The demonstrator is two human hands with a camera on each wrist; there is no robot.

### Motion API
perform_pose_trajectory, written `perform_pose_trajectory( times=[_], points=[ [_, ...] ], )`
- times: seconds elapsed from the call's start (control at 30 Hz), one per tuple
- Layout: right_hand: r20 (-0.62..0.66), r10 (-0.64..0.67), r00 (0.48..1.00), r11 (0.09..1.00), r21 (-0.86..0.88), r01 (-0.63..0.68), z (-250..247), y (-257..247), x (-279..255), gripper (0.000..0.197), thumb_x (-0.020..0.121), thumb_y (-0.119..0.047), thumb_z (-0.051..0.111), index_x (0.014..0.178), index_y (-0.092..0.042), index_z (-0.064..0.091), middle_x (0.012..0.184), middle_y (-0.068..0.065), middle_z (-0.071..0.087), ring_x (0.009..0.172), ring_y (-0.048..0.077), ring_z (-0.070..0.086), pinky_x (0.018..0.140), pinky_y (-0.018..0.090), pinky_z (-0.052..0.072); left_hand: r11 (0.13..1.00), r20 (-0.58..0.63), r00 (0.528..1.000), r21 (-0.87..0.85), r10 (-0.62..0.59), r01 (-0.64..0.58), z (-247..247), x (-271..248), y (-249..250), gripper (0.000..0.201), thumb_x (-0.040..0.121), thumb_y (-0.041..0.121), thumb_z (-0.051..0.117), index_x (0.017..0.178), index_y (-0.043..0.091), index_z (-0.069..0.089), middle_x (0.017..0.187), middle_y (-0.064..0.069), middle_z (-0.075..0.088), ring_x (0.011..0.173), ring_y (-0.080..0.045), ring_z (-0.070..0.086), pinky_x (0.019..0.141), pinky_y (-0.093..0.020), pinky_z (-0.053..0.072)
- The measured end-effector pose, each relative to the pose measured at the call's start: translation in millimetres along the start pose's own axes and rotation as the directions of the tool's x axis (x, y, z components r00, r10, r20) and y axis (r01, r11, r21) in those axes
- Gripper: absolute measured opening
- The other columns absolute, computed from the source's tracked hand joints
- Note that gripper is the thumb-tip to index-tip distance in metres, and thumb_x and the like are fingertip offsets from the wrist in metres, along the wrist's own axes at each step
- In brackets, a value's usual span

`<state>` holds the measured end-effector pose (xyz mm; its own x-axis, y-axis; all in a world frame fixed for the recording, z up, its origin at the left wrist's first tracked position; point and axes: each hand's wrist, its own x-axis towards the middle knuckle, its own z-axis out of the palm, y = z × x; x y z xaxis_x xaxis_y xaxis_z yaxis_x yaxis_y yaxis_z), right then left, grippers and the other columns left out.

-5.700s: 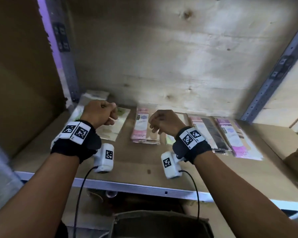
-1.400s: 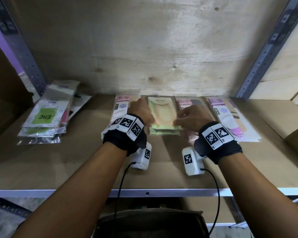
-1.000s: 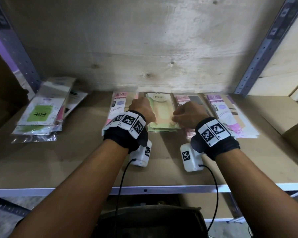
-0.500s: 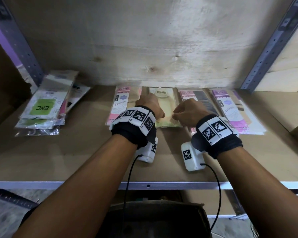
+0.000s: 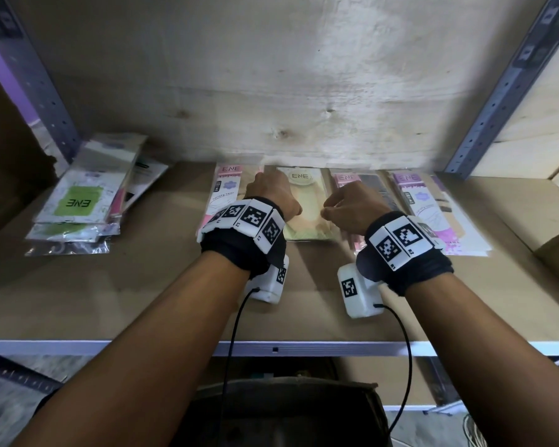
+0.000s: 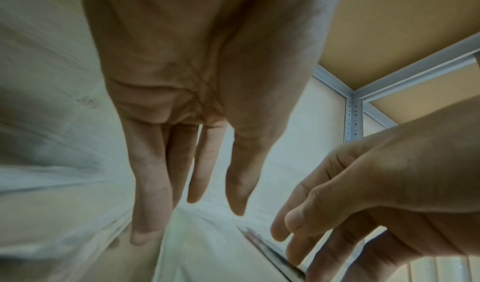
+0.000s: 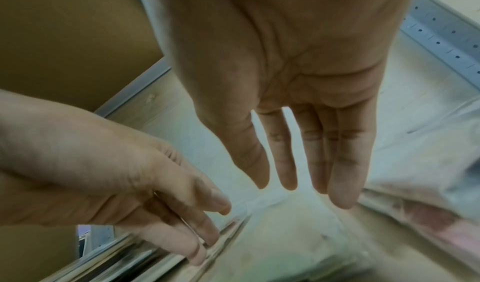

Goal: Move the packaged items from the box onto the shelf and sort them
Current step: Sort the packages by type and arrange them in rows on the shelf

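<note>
A row of flat packaged items lies at the back of the shelf (image 5: 142,301): a pink pack (image 5: 226,191), a cream pack (image 5: 307,208), a pink-and-black pack (image 5: 365,183) and a purple pack (image 5: 423,201). My left hand (image 5: 271,195) is at the cream pack's left edge and my right hand (image 5: 342,204) at its right edge. In the left wrist view the left hand (image 6: 192,214) has straight fingers over the cream pack (image 6: 207,251). In the right wrist view the right hand (image 7: 298,185) is also straight-fingered, and the left fingertips (image 7: 202,251) touch the pack's edge. Neither hand grips anything.
A loose pile of packs with a green label (image 5: 81,201) lies at the shelf's left end. Metal uprights (image 5: 39,91) (image 5: 504,91) frame the bay, with a plywood back wall (image 5: 271,91) close behind the row. The dark box (image 5: 288,411) stands below the shelf's front edge.
Since 5.7 s ago both hands have moved from beside the left pile to the cream pack in the row. Over the last second they stay at its two edges, barely shifting.
</note>
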<state>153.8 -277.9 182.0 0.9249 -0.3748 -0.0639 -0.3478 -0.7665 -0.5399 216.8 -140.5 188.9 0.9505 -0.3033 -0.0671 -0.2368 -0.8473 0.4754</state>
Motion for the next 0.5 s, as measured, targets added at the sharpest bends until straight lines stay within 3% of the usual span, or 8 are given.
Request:
perform_pose_trajectory(
  times=[0.07, 0.13, 0.23, 0.3, 0.37, 0.4, 0.5],
  points=[
    [-0.031, -0.024, 0.999, 1.000, 0.009, 0.025, -4, -2, -3, 0.017, 0.087, -0.021, 0.066, 0.100, -0.016, 0.077, 0.106, 0.004, 0.073, 0.099, 0.019, 0.066, 0.074, 0.024, 0.044, 0.998, -0.024, 0.999, -0.044, 0.040, -0.041, -6, -2, -3, 0.043, 0.082, 0.026, 0.076, 0.112, -0.003, 0.066, 0.117, -0.023, 0.066, 0.108, -0.036, 0.065, 0.082, -0.038, 0.053],
    [-0.054, -0.045, 0.998, 0.999, 0.027, 0.047, -5, -5, -9, 0.016, 0.088, -0.021, 0.064, 0.096, -0.017, 0.077, 0.102, 0.004, 0.074, 0.097, 0.019, 0.067, 0.076, 0.024, 0.047, 0.992, -0.058, 0.995, -0.095, 0.080, -0.086, -13, -5, -10, 0.030, 0.081, 0.023, 0.075, 0.101, 0.000, 0.072, 0.104, -0.019, 0.071, 0.100, -0.034, 0.068, 0.082, -0.036, 0.055],
    [-0.060, -0.044, 0.997, 0.995, 0.087, 0.050, -1, -6, -16, 0.013, 0.089, -0.019, 0.062, 0.089, -0.015, 0.074, 0.095, 0.009, 0.075, 0.091, 0.026, 0.071, 0.084, 0.037, 0.058, 0.983, -0.139, 0.985, -0.135, 0.102, -0.121, -23, -12, -24, 0.016, 0.081, 0.019, 0.072, 0.089, 0.006, 0.077, 0.093, -0.010, 0.076, 0.089, -0.025, 0.071, 0.081, -0.032, 0.057],
    [-0.033, -0.034, 0.999, 0.986, 0.162, 0.039, 3, -9, -21, 0.012, 0.091, -0.016, 0.060, 0.088, -0.011, 0.071, 0.087, 0.011, 0.076, 0.076, 0.026, 0.073, 0.069, 0.036, 0.060, 0.975, -0.186, 0.978, -0.179, 0.095, -0.129, -31, -16, -38, 0.010, 0.080, 0.019, 0.071, 0.076, 0.013, 0.078, 0.083, -0.003, 0.077, 0.076, -0.016, 0.071, 0.068, -0.020, 0.050],
    [-0.008, -0.042, 0.999, 0.975, 0.219, 0.043, 8, -12, -26, 0.013, 0.092, -0.015, 0.059, 0.089, -0.009, 0.069, 0.078, 0.010, 0.076, 0.059, 0.020, 0.070, 0.050, 0.025, 0.053, 0.973, -0.225, 0.972, -0.200, 0.069, -0.115, -40, -19, -53, 0.013, 0.079, 0.026, 0.073, 0.068, 0.019, 0.074, 0.070, 0.011, 0.073, 0.062, -0.002, 0.064, 0.054, -0.009, 0.043],
    [-0.003, -0.059, 0.998, 0.972, 0.226, 0.058, 10, -16, -29, 0.012, 0.091, -0.015, 0.059, 0.089, -0.009, 0.069, 0.075, 0.008, 0.076, 0.054, 0.017, 0.068, 0.046, 0.021, 0.050, 0.970, -0.235, 0.970, -0.218, 0.053, -0.105, -45, -20, -62, 0.015, 0.079, 0.028, 0.074, 0.065, 0.022, 0.072, 0.066, 0.015, 0.070, 0.063, -0.002, 0.065, 0.052, -0.008, 0.044],
    [0.024, -0.100, 0.995, 0.962, 0.259, 0.091, 20, -28, -35, 0.013, 0.090, -0.015, 0.060, 0.086, -0.010, 0.071, 0.068, 0.003, 0.075, 0.047, 0.012, 0.065, 0.043, 0.018, 0.048, 0.946, -0.217, 0.976, -0.316, 0.006, -0.076, -60, -22, -84, 0.019, 0.078, 0.027, 0.076, 0.063, 0.025, 0.066, 0.078, 0.003, 0.074, 0.081, -0.022, 0.072, 0.078, -0.033, 0.061]
  ],
)
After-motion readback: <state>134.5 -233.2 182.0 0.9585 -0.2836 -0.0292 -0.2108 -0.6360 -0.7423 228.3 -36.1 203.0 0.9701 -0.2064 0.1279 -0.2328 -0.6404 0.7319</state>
